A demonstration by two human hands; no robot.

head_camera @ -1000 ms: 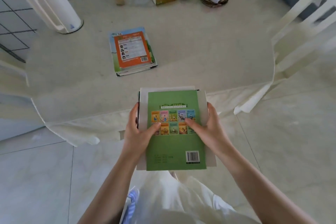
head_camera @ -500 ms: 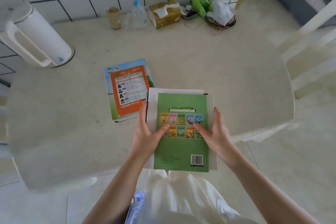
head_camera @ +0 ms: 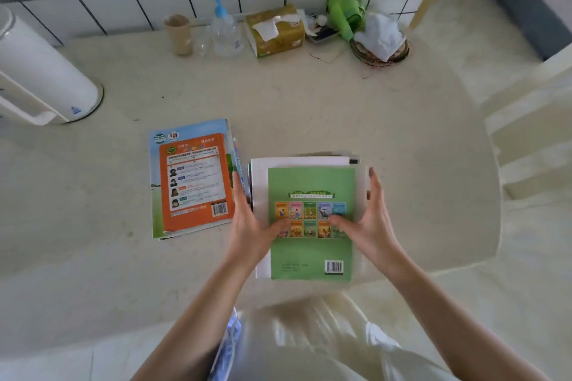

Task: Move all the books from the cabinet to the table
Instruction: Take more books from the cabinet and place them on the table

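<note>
A stack of books topped by a green-covered book (head_camera: 311,182) lies flat on the cream table (head_camera: 309,108), near its front edge. Larger white books show under the green one. My left hand (head_camera: 250,223) lies along the stack's left side with straight fingers and its thumb on the green cover. My right hand (head_camera: 371,219) is at the right side, fingers spread and lifted off the edge, thumb on the cover. An orange and blue book pile (head_camera: 192,176) rests just left of the stack, touching my left fingers.
A white jug (head_camera: 40,77) stands at the far left. Along the tiled wall are a cup (head_camera: 178,34), a pump bottle (head_camera: 224,31), a tissue box (head_camera: 275,29) and a basket with a white cloth (head_camera: 380,40). A white chair (head_camera: 532,139) is at the right.
The stack has moved forward from in front of the table and now lies on it beside the orange book. Both hands' fingers have come off the stack's sides and spread.
</note>
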